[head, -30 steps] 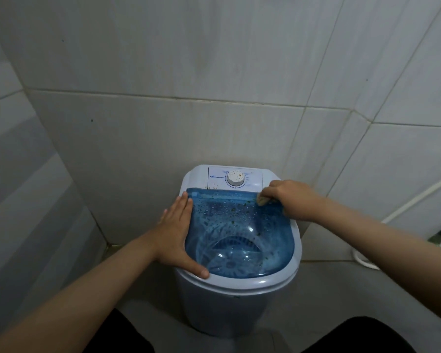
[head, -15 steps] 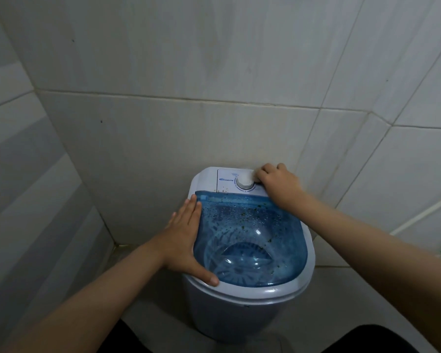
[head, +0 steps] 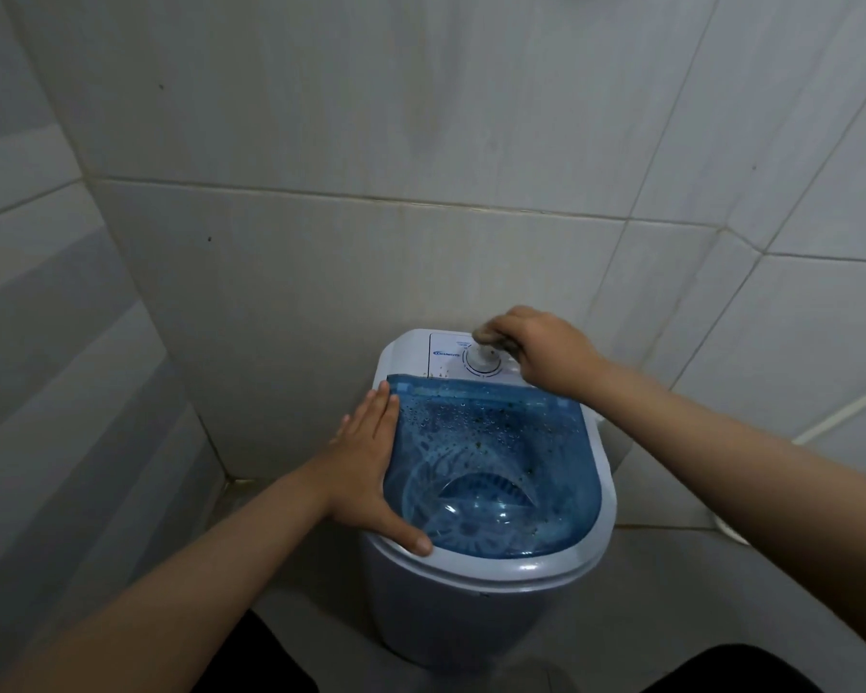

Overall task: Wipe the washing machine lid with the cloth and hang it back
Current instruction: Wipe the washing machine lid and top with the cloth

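A small white washing machine (head: 471, 607) stands against the tiled wall. Its translucent blue lid (head: 491, 467) is down and speckled with droplets and dark specks. My left hand (head: 371, 472) lies flat on the lid's left edge, fingers together, thumb on the front rim. My right hand (head: 541, 352) is closed on a small pale cloth (head: 486, 337), mostly hidden in the fingers, pressed on the white control panel (head: 446, 352) just above the round dial (head: 482, 363).
Pale tiled walls close in behind and to the left of the machine, meeting in a corner (head: 231, 477). A white hose or pipe (head: 841, 417) runs along the right wall down toward the floor. My dark-clothed knees (head: 721, 672) are at the bottom edge.
My right hand has moved with the cloth from the lid's back right corner up onto the control panel by the dial. The left hand has stayed on the lid's left edge.
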`<act>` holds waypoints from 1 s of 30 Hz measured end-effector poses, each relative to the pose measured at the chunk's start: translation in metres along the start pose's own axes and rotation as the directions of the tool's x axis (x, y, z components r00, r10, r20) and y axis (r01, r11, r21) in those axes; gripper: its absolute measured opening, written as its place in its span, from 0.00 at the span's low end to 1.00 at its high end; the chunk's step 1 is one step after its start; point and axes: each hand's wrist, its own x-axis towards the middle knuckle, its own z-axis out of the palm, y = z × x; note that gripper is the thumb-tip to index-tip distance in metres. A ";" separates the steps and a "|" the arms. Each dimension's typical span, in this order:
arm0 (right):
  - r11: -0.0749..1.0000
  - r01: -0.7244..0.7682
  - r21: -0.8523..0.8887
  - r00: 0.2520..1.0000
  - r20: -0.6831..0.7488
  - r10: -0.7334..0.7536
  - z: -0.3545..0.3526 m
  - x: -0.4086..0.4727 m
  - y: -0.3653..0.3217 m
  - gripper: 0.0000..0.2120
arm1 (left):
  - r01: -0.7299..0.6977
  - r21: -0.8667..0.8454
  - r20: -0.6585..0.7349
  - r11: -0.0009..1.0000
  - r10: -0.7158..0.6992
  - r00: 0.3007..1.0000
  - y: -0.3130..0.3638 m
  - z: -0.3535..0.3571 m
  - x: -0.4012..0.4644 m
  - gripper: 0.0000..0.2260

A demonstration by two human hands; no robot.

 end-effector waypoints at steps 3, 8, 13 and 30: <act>0.996 -0.004 -0.094 0.999 0.034 0.007 0.014 0.023 -0.015 0.19 | 0.003 -0.015 -0.010 1.000 -0.003 1.000 0.000 0.001 0.000 0.71; 0.955 -0.038 -0.294 0.996 0.060 0.059 0.031 0.010 -0.029 0.21 | 0.005 -0.010 -0.011 1.000 -0.006 1.000 0.000 0.000 0.000 0.71; 0.970 0.015 -0.242 0.996 0.084 0.005 0.027 -0.019 -0.034 0.23 | 0.008 -0.008 -0.003 1.000 -0.008 1.000 0.000 0.000 0.000 0.71; 0.897 0.269 -0.352 0.960 0.174 -0.219 0.049 0.053 -0.100 0.15 | -0.011 -0.028 -0.060 1.000 0.009 0.998 -0.002 0.002 0.002 0.71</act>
